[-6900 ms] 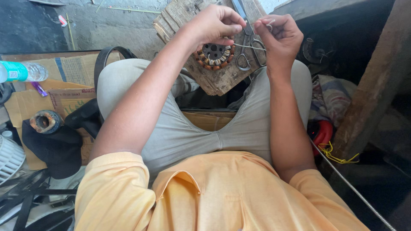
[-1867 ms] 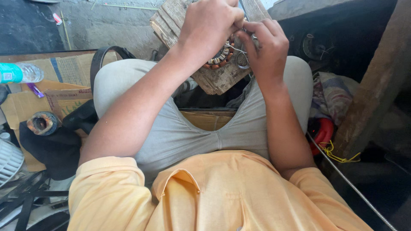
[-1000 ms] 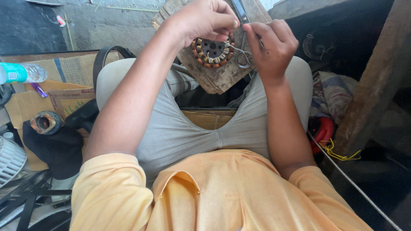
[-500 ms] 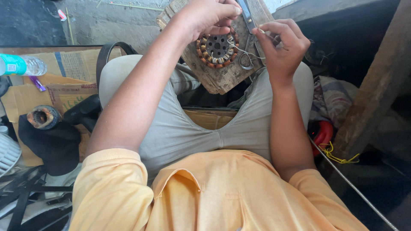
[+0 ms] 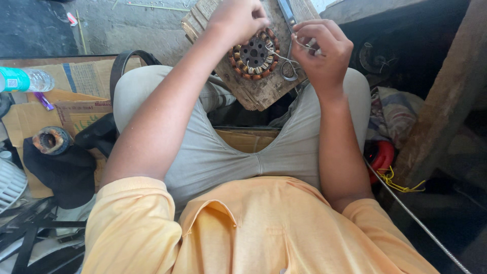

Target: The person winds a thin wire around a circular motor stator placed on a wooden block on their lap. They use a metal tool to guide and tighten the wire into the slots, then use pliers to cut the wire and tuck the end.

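You're working in soft, even daylight that falls brightest on the yellow shirt (image 5: 264, 228) and grey trousers (image 5: 218, 147). Your right side sinks into deep shadow, hiding detail there. The edges bend slightly, and focus holds sharp.

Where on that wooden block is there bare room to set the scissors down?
Bare wood shows on the wooden block at its near corner, below the wound stator. Around the stator it is crowded: left hand above it, right hand and scissors beside.
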